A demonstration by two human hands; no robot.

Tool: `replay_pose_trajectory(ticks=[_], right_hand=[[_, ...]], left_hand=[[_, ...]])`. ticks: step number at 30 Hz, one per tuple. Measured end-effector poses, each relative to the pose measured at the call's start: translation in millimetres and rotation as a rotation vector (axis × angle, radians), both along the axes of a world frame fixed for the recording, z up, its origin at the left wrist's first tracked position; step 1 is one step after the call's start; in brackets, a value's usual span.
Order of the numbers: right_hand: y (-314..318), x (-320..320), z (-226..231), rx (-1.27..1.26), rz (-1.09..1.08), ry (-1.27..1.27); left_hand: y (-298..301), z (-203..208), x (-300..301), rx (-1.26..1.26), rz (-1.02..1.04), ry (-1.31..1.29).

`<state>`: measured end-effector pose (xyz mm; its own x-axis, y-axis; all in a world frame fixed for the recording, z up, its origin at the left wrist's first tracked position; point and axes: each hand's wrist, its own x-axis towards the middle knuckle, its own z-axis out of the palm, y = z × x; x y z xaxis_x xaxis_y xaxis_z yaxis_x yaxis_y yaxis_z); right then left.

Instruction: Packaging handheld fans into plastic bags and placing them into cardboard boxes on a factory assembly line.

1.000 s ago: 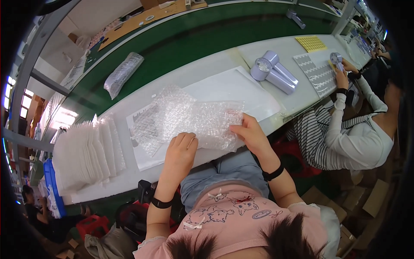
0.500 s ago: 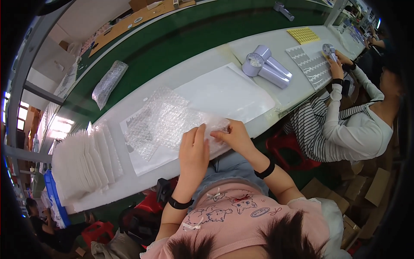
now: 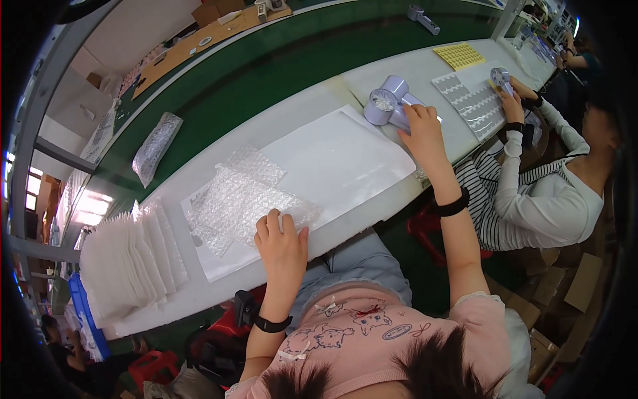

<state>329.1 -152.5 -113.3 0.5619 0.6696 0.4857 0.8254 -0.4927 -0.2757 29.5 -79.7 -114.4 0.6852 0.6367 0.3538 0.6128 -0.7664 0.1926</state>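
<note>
Bubble wrap (image 3: 242, 196) under left hand (image 3: 280, 245), right hand (image 3: 423, 135) outstretched, perhaps touching fans (image 3: 383, 104)

I'm looking at lilac fans (image 3: 382, 105), clear bubble wrap (image 3: 247, 199), white paper (image 3: 345, 156), green belt (image 3: 266, 76), black-and-white striped cloth (image 3: 482, 193)

clear path over white sheet (image 3: 339, 159), bubble bags (image 3: 242, 199) left, 2 lavender fans (image 3: 383, 105) right

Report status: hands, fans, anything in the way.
Left hand at bubble wrap, fingers loosely spread. Right hand over handle end of lavender fans, grip unclear. No obstruction seen.
</note>
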Motion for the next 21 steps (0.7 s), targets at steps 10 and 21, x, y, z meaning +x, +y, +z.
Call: replay_pose_trajectory(ticks=[10, 21], right_hand=[[-8.1, -9.0, 13.9, 0.108, 0.007, 0.183], [-26.2, -106.0, 9.3, 0.653, 0.585, 1.815]], left_hand=[[11.9, -3.1, -9.1, -0.37, 0.082, -0.15], [8.3, 4.1, -1.7, -0.147, -0.077, -0.144]])
